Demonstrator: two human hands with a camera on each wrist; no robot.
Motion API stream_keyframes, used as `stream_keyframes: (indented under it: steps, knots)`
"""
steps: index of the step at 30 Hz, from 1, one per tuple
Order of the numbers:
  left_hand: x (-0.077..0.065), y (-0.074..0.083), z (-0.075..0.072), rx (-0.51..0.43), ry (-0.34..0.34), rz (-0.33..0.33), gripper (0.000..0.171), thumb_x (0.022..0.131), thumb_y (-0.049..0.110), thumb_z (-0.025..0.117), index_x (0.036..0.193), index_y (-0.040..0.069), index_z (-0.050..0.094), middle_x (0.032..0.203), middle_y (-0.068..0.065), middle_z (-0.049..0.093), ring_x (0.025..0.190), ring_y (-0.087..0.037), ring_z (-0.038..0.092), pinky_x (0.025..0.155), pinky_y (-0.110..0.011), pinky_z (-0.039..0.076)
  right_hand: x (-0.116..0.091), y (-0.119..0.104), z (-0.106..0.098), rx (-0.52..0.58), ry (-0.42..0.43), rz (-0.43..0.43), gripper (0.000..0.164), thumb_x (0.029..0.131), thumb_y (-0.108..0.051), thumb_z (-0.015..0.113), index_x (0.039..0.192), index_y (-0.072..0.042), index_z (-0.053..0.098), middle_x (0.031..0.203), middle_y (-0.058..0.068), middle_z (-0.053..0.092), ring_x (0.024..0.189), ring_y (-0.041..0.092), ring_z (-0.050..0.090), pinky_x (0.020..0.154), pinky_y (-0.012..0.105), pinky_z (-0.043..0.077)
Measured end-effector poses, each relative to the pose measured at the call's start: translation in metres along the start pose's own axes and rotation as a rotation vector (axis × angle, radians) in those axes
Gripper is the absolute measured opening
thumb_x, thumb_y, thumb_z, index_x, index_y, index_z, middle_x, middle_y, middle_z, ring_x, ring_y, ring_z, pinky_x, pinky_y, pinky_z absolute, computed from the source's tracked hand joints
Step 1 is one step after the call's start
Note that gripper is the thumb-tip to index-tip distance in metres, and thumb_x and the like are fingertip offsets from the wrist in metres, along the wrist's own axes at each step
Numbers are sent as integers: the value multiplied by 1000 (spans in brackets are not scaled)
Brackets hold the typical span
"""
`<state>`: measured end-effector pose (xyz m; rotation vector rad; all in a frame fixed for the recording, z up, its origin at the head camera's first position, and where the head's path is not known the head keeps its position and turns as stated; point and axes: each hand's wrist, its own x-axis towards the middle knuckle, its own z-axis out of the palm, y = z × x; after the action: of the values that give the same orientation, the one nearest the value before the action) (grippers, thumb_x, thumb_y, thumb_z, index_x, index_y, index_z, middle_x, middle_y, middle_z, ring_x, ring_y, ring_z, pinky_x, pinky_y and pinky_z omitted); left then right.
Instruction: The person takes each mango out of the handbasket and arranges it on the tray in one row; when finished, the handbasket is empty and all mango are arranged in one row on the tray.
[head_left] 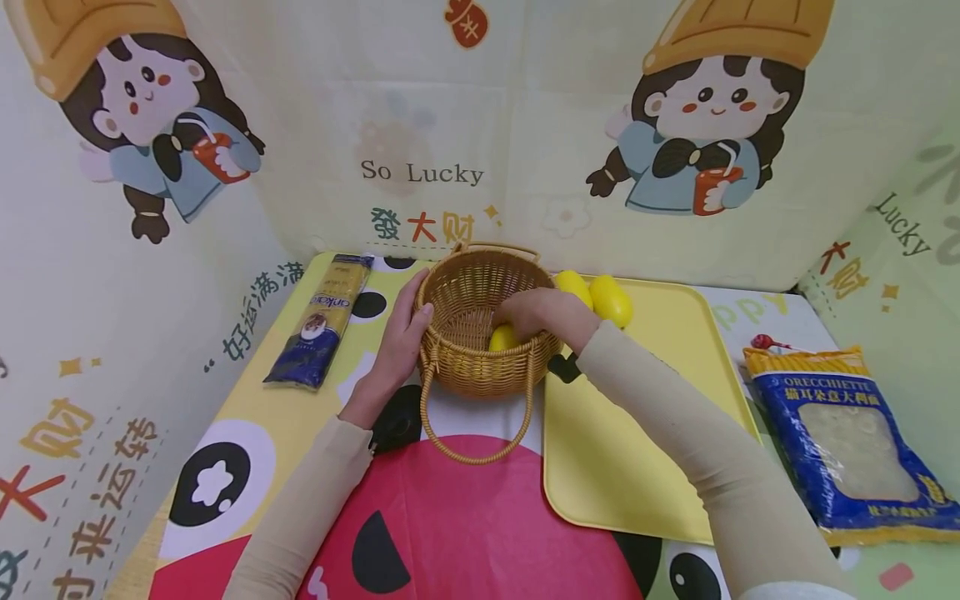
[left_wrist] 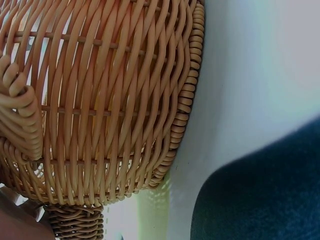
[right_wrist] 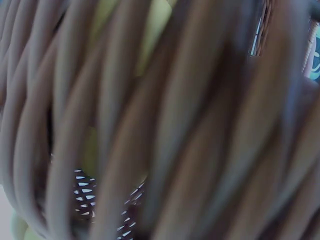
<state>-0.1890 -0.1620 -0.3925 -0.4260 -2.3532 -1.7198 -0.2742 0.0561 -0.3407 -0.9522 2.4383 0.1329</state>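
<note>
Head only: right hand (head_left: 542, 313) grips lemon (head_left: 502, 338) in basket (head_left: 480, 373) | left hand (head_left: 397, 346) holds basket (wrist views: close weave (left_wrist: 115, 90))

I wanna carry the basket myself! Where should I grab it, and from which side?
Probably the middle of the front handle, coming from the near side: it hangs down in a wide loop from the basket, with a gap to reach through.
</note>
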Motion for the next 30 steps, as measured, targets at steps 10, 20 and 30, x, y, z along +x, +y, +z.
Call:
stream_keyframes:
  steps: [10,20,30]
  knots:
    - [0,1,0,6,0,-12,58,103,21,39,158,13,23,163,-9,25,149,-28,28,121,-53,27,-2,0,1,12,74,-37,28,87,-15,67,115,-18,68,109,3,64,98,22,54,92,37,47]
    - [-1,-1,0,-8,2,-5,58,103,21,40,158,12,24,163,-8,26,149,-28,28,121,-53,27,-10,1,-3,22,239,-122,33,81,-14,71,114,-18,64,108,-1,66,97,22,58,92,37,50]
    - [-1,-2,1,-15,1,13,58,103,19,39,158,8,24,163,-11,25,148,-30,28,121,-54,28,-19,11,-5,79,364,-212,43,75,-8,69,116,-19,63,111,-2,67,98,20,58,90,38,49]
